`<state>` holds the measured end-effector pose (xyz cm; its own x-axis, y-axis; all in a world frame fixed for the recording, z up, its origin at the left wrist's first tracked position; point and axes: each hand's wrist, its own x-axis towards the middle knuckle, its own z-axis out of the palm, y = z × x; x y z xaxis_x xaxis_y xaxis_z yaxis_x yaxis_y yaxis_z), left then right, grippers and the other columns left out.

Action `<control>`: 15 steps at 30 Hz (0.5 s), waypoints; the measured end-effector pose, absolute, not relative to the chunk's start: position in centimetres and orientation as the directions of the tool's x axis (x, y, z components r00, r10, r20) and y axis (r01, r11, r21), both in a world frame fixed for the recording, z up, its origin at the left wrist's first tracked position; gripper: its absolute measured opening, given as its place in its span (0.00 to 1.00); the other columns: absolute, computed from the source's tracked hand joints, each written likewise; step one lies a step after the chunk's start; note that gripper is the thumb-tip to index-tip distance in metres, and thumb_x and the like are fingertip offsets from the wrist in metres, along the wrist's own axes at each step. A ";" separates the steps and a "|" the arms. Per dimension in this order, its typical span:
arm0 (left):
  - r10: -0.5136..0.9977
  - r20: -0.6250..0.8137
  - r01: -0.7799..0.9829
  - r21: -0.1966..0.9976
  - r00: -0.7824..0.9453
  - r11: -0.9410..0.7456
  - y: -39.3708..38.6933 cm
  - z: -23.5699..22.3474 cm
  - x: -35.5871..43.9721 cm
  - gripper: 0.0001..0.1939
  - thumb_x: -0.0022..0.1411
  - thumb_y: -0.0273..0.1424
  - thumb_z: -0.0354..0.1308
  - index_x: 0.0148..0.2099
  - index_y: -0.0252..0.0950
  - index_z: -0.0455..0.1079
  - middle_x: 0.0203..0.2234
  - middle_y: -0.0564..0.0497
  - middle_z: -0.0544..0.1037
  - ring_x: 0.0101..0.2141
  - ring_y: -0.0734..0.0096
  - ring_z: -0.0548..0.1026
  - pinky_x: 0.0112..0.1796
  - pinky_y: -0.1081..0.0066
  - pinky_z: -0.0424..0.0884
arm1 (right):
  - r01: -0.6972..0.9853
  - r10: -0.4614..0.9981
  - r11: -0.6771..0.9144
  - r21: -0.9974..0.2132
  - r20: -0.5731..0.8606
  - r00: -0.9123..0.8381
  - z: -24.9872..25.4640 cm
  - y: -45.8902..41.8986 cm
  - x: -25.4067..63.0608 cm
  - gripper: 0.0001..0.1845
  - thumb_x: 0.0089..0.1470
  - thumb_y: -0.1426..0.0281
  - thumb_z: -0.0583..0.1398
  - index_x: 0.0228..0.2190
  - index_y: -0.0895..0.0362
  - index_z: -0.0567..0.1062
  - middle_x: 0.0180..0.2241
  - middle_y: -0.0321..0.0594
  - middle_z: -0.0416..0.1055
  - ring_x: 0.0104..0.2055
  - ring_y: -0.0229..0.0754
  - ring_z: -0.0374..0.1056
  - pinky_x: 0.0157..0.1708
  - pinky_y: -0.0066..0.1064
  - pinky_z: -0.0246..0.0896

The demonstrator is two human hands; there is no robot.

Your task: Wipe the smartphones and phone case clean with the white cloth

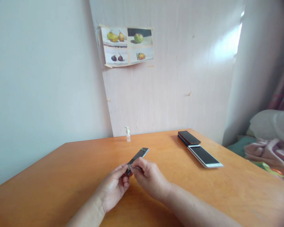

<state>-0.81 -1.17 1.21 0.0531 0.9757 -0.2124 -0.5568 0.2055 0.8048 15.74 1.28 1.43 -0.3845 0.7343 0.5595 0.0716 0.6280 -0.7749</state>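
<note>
A dark-screened smartphone point(139, 154) is held at a tilt above the table, its far end pointing away and to the right. My left hand point(115, 184) grips its near end, thumb on top and fingers curled beneath. Over that same end, my right hand point(149, 176) is closed in a pinch, its fingertips touching the phone near the left thumb. Something small and pale shows between those fingertips, too small to name. Both hands partly hide the phone's near end.
On the orange wooden table point(85, 167) stands a small clear pump bottle point(128, 136) at the back. To the right lie a white phone or tablet point(205, 156) and a dark device point(189, 137) on something blue. Fruit pictures point(127, 46) hang on the wall; bedding point(267, 154) lies beyond the right edge.
</note>
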 end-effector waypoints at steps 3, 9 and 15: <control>0.974 -0.219 -0.565 0.796 0.062 0.215 -1.1 1.2 -1.0 0.05 0.61 0.25 0.61 0.41 0.34 0.70 0.25 0.53 0.72 0.19 0.84 0.67 0.18 0.83 0.65 | 0.127 0.812 0.572 -0.811 0.536 -0.231 1.7 2.8 16.8 0.06 0.58 0.64 0.57 0.31 0.52 0.70 0.22 0.32 0.67 0.24 0.35 0.62 0.25 0.26 0.55; 0.976 -0.203 -0.599 0.773 0.077 0.208 -0.6 1.1 -1.8 0.06 0.62 0.25 0.60 0.43 0.33 0.70 0.26 0.51 0.73 0.19 0.83 0.68 0.20 0.82 0.67 | -0.054 0.950 0.304 -0.951 0.298 0.094 2.1 6.8 19.2 0.12 0.53 0.58 0.59 0.28 0.53 0.65 0.18 0.31 0.68 0.18 0.35 0.61 0.20 0.27 0.54; 0.991 -0.075 -0.603 0.788 0.113 0.128 -0.9 1.4 -2.3 0.10 0.61 0.26 0.62 0.46 0.35 0.69 0.27 0.52 0.72 0.20 0.85 0.67 0.21 0.83 0.64 | -0.230 0.983 0.185 -0.955 0.178 0.051 2.2 6.4 18.8 0.14 0.44 0.61 0.63 0.29 0.54 0.65 0.21 0.33 0.70 0.20 0.35 0.63 0.19 0.26 0.54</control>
